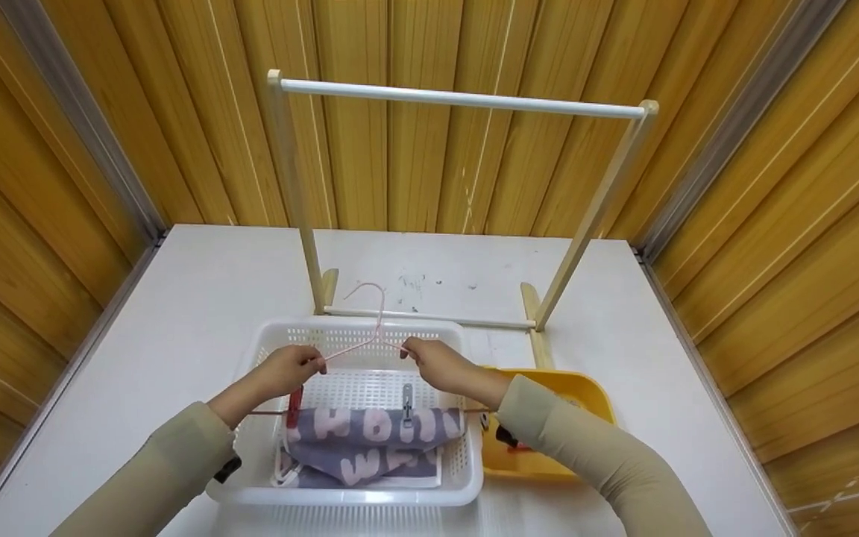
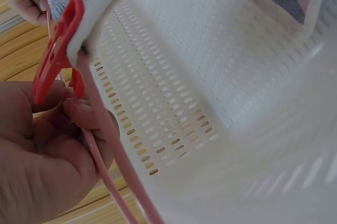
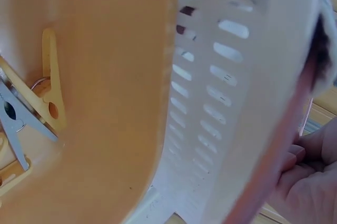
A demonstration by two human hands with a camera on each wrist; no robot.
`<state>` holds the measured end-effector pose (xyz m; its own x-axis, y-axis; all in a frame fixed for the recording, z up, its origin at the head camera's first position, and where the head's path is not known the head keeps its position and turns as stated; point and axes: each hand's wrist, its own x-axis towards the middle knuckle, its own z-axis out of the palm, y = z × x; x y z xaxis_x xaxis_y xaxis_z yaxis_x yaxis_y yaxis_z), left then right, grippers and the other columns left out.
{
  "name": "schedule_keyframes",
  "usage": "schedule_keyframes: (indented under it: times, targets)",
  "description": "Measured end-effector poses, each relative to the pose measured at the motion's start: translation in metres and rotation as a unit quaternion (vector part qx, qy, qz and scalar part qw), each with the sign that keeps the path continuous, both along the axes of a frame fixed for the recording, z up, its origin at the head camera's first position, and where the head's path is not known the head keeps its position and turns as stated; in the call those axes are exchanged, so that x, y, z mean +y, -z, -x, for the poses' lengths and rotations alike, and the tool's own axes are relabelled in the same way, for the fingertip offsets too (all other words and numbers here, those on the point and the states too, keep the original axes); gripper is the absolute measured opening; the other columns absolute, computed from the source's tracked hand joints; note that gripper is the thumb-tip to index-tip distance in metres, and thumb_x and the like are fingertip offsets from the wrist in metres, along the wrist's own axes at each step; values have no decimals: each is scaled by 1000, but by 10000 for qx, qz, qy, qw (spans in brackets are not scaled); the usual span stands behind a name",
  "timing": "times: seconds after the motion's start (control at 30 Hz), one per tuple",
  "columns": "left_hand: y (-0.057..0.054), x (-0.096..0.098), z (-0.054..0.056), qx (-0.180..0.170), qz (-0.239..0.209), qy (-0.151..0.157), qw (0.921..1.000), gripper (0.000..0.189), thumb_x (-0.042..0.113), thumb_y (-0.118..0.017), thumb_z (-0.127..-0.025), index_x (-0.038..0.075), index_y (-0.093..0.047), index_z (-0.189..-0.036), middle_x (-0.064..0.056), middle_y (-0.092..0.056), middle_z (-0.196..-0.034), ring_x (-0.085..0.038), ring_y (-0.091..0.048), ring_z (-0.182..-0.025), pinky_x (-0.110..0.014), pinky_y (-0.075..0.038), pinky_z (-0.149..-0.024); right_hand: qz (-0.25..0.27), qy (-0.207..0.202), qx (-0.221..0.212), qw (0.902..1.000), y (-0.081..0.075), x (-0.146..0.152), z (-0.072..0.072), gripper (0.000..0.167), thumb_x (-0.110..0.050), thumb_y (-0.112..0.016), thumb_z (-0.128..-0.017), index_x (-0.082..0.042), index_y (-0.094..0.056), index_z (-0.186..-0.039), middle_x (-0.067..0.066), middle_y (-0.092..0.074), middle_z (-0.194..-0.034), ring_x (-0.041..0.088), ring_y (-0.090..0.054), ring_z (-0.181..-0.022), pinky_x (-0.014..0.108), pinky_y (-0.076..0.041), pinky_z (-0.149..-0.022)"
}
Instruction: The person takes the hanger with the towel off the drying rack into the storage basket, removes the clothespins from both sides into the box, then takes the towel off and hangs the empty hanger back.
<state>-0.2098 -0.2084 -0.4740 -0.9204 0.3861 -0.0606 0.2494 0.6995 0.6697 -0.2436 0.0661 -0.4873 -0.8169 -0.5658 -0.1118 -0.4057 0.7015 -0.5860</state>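
A pink hanger (image 1: 382, 309) is held between both hands over the white perforated basket (image 1: 340, 495), its hook pointing up. My left hand (image 1: 289, 370) grips the left sloping arm of it, and my right hand (image 1: 441, 365) pinches the right sloping arm near the neck. From the hanger's lower bar a purple-grey towel (image 1: 377, 447) with pink letters hangs down into the basket area. A red clothespin (image 1: 294, 407) clips its left end, close to the left fingers in the left wrist view; a grey clothespin (image 1: 407, 406) sits further right along the fold.
Behind the basket stands a wooden rack with a white top rod (image 1: 459, 98). Right of the basket is a yellow basin (image 1: 586, 380), partly hidden by the right forearm. Yellow clothespins (image 3: 50, 87) and a grey one (image 3: 21, 119) lie in it. Wood-patterned walls surround the white table (image 1: 206, 283).
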Motion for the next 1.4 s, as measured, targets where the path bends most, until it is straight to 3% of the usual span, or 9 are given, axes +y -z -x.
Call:
schedule_keyframes:
  times: [0.3,0.47,0.7,0.97,1.4]
  targets:
    - [1,-1,0,-161,92,-152,9997,28,15,-56,-102,-7,-71,-110,-22,-73,-97,-25,-65,-86,-46,-55,-79,35,-66,149,9999,2,1,3,25,-1,-40,-107,7,-63,-111,30,-70,-114,42,-67,-111,56,-52,-97]
    - [-6,-1,-2,92,-13,-350,9993,31,10,-56,-101,-10,-64,-123,-27,-71,-105,-34,-69,-92,-51,-57,-82,-2,69,53,10000,6,0,4,25,-1,-40,-106,6,-64,-112,30,-69,-117,42,-66,-115,55,-52,-101]
    - [-20,-4,-10,480,-110,-467,9977,28,7,-57,-100,-10,-65,-121,-25,-70,-106,-36,-68,-97,-50,-58,-82,-10,77,91,9999,8,0,5,24,-1,-42,-106,7,-64,-110,30,-70,-114,42,-68,-112,55,-52,-98]
    - [-29,-4,-22,431,-204,-410,9980,25,8,-59,-101,-6,-67,-120,-20,-71,-106,-29,-68,-95,-38,-56,-75,-62,142,7,9999,10,-1,7,25,-3,-42,-107,6,-65,-112,28,-71,-115,40,-68,-113,54,-53,-100]
    - [-34,-4,-42,408,-138,-427,9982,25,9,-60,-101,-3,-68,-121,-16,-70,-110,-27,-67,-98,-47,-57,-84,-192,113,-107,9997,11,-3,7,27,-6,-42,-108,6,-65,-115,28,-70,-118,41,-67,-117,53,-53,-102]
